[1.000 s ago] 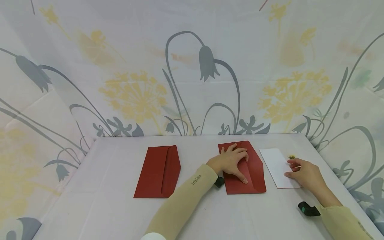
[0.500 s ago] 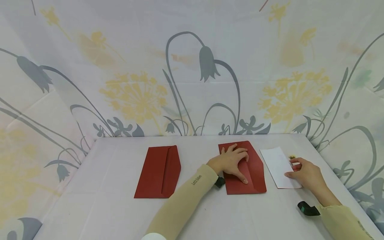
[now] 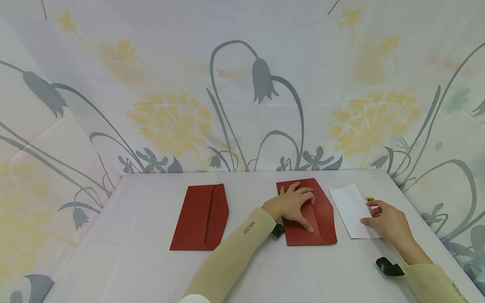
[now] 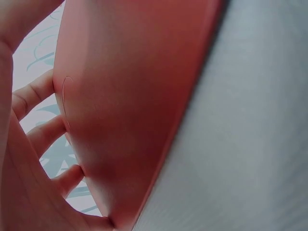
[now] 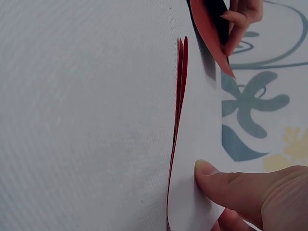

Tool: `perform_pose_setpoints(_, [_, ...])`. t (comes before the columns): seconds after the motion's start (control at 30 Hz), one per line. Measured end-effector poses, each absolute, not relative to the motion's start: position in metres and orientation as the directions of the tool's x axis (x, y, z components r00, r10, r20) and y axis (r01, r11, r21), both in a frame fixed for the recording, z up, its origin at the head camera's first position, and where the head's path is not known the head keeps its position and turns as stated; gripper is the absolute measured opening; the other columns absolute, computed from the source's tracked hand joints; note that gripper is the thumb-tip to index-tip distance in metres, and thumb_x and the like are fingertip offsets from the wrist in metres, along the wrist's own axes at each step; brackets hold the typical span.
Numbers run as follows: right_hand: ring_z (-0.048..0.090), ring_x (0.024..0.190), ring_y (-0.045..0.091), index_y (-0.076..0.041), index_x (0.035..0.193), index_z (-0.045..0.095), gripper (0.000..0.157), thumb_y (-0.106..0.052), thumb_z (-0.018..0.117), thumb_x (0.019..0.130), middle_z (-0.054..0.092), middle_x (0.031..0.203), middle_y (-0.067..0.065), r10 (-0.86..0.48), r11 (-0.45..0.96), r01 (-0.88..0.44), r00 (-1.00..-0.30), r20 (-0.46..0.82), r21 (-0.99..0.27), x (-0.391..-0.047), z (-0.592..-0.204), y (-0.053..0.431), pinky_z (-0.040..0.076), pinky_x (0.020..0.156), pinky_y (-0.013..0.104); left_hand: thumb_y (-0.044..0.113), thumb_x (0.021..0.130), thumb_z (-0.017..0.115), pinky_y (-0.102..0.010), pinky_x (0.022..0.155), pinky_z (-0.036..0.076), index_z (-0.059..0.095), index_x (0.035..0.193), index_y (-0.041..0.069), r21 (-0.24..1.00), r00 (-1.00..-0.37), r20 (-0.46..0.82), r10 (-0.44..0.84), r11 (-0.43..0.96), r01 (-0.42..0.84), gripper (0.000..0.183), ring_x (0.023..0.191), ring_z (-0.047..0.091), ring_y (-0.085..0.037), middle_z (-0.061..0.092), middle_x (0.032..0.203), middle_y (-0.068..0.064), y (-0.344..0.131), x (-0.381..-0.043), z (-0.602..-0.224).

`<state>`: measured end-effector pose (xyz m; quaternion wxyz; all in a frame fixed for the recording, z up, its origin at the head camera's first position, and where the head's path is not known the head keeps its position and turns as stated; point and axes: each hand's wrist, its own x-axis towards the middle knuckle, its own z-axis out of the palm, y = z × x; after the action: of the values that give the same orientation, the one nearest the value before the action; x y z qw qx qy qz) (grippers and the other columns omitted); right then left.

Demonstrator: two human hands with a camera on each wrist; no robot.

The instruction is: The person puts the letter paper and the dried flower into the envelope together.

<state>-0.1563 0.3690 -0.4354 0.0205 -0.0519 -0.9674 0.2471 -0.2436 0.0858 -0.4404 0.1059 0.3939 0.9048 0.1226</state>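
Note:
In the head view my left hand (image 3: 291, 206) rests with spread fingers on a red envelope (image 3: 327, 214) whose flap lies unfolded to the right. In the left wrist view its fingertips touch the envelope's surface (image 4: 125, 86) near one edge. To the right, my right hand (image 3: 392, 221) pinches the near right side of a white card (image 3: 348, 210). From the right wrist, the thumb (image 5: 231, 187) lies on the white face (image 5: 192, 149), and red layers (image 5: 181, 72) show along its edge. The right fingers under the card are mostly hidden.
A second red envelope (image 3: 193, 219) lies flat at the left of the white tabletop (image 3: 132, 210). Black devices (image 3: 389, 267) sit at both wrists. Behind the table hangs a flower-printed cloth (image 3: 170, 84). A small yellow flower-like spot (image 3: 369, 198) shows beside the card.
The white card's far end has risen slightly, and the right fingertips have shifted a little to the right. My left hand and both red envelopes stay in place.

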Motion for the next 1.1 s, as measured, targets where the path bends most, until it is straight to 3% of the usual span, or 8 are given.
perform_pose_setpoints(0.73, [0.058,0.078,0.029,0.003,0.107,0.064,0.034,-0.025,0.064,0.087,0.066,0.084,0.01,0.163,0.868,0.061,-0.972,0.168,-0.492,-0.1502,-0.4364,0.3691,0.037,0.057,0.03,0.072,0.056,0.073,-0.063,0.104,0.017,0.046,0.109,0.034,0.311,-0.667,-0.088,0.74,0.656,0.687,0.071,0.141,0.005,-0.023,0.02,0.15,0.017,0.0862,-0.2438,-0.4414])
perform_pose_setpoints(1.1, [0.051,0.102,0.047,0.002,0.113,0.063,0.044,-0.035,0.056,0.092,0.062,0.108,0.027,0.218,0.823,0.131,-0.971,0.095,-0.553,-0.1484,-0.4321,0.3693,0.043,0.067,0.046,0.073,0.055,0.072,-0.062,0.105,0.017,0.046,0.111,0.034,0.307,-0.668,-0.099,0.738,0.661,0.685,0.072,0.141,0.003,-0.022,0.018,0.15,0.018,0.0861,-0.2463,-0.444])
